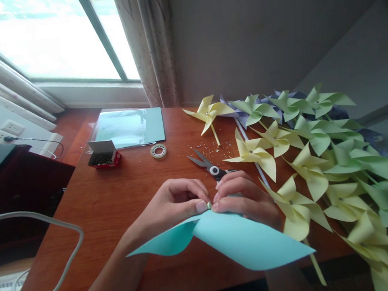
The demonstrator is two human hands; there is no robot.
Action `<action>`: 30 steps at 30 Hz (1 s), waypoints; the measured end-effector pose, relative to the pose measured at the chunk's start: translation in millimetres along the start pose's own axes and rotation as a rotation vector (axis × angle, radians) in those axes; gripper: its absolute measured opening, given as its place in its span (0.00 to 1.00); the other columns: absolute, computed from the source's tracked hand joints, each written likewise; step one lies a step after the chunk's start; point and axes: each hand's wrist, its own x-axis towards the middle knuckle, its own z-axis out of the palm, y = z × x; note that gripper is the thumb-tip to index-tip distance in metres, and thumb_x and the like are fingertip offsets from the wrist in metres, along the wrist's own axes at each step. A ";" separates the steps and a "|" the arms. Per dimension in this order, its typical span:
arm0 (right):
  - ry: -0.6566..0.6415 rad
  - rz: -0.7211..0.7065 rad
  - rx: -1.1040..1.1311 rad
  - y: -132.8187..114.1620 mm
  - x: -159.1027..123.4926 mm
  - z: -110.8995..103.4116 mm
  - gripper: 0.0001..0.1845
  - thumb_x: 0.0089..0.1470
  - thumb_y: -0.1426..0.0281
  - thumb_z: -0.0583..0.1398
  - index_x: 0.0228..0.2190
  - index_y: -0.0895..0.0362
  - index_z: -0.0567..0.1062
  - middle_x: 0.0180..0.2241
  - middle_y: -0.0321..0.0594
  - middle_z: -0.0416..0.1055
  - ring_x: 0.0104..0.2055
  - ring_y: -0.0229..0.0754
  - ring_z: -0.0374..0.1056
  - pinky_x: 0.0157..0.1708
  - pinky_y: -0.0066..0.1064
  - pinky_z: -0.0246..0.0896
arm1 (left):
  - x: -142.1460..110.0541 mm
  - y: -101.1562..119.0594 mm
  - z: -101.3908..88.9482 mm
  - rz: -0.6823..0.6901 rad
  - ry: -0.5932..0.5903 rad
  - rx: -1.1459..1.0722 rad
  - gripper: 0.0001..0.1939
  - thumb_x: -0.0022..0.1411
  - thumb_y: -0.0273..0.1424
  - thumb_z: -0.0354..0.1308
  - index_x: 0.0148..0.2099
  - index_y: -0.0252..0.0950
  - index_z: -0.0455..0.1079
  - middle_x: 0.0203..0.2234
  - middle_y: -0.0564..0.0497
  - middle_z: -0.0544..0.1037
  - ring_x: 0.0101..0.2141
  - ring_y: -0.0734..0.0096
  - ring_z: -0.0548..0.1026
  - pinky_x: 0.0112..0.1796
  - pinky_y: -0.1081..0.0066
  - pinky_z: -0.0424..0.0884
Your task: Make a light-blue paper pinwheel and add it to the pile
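A light-blue paper pinwheel hangs above the near part of the table, its curled blades turned towards me. My left hand is closed at its centre, thumb and forefinger pinching beside a small pale-green rolled piece. From the other side, my right hand grips the pinwheel behind its upper edge, with fingers bent close to the same small piece. The pinwheel hides part of both hands. Just beyond my right fingers lie scissors with their blades apart; the fingers cover part of the handles.
Yellow pinwheels and green pinwheels crowd the right side. A small open box of dark bits, a tape roll and blue paper sheets in clear film lie at the back left. Tiny scraps surround the scissors. A white cable loops at left.
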 end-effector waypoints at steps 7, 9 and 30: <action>0.152 0.056 0.006 1.2 -11.3 21.1 0.08 0.64 0.69 0.60 0.38 0.51 0.82 0.33 0.41 0.78 0.39 0.46 0.71 0.41 0.40 0.71 | -2.0 1.9 -0.7 0.019 -0.014 0.008 0.05 0.57 0.29 0.71 0.31 0.33 0.80 0.30 0.49 0.76 0.32 0.71 0.72 0.33 0.74 0.67; 0.148 0.060 -0.009 2.6 -12.1 20.6 0.09 0.63 0.70 0.60 0.39 0.51 0.82 0.33 0.41 0.78 0.39 0.46 0.72 0.41 0.40 0.71 | -1.9 2.5 -0.7 0.025 -0.015 0.015 0.05 0.57 0.29 0.71 0.31 0.33 0.80 0.30 0.49 0.76 0.32 0.72 0.72 0.33 0.74 0.66; 0.599 0.692 0.279 15.8 -16.1 25.4 0.12 0.50 0.64 0.72 0.34 0.56 0.78 0.27 0.35 0.75 0.27 0.39 0.68 0.25 0.30 0.65 | -1.9 5.6 -1.7 -0.163 0.107 -0.044 0.11 0.53 0.32 0.74 0.38 0.34 0.80 0.31 0.49 0.82 0.30 0.71 0.75 0.33 0.76 0.70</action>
